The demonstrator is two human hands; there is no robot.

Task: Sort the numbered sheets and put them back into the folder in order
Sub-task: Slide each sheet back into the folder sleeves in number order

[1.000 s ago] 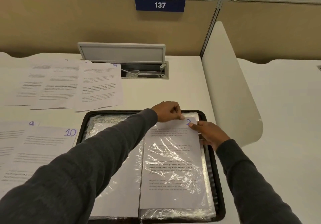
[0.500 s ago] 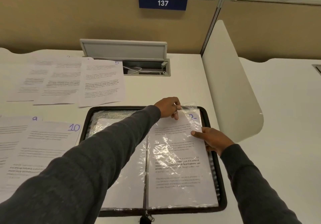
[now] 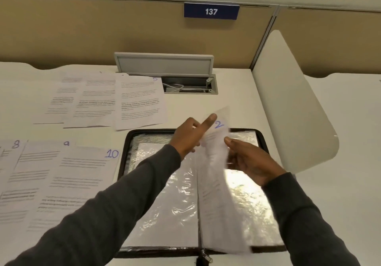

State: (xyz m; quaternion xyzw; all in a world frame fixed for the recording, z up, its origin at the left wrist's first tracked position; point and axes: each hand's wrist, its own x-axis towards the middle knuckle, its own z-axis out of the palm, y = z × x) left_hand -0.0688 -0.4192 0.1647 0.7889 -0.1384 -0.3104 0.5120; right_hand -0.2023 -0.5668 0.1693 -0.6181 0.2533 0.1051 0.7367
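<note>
Not much can be read off the white printed sheet marked 2 (image 3: 213, 191). It's smeared by blur inside its clear plastic sleeve, so only the purple 2 at its far corner is made out. It is stood up on edge over the spine of the black zip folder (image 3: 123, 158), which is laid open flat on the white desk (image 3: 206, 108). Its long axis is run along the spine, with the numbered end pointed away from the person and tipped a bit to the right.

The left hand (image 3: 188, 137) is kept at that top end, with a straight index finger (image 3: 209, 121) laid against the sleeve. The thumb is hidden, so whether anything is pinched there can't be told. The sheet's right edge is gripped by the right hand (image 3: 253, 162), its thumb (image 3: 229, 141) set on the near face and the curled fingers half lost in the blur.

The shiny empty sleeves (image 3: 247, 199) underneath are washed out by glare. The folder's near edge is partly cut off.

To the left, white sheets marked 10 (image 3: 82, 183), 9 (image 3: 41, 162) and 8 (image 3: 12, 148) are overlapped, with the 8 cut by the frame edge. Further back another overlapped row is ended by a sheet marked 5 (image 3: 140, 102). The other numbers there can't be read.
</note>
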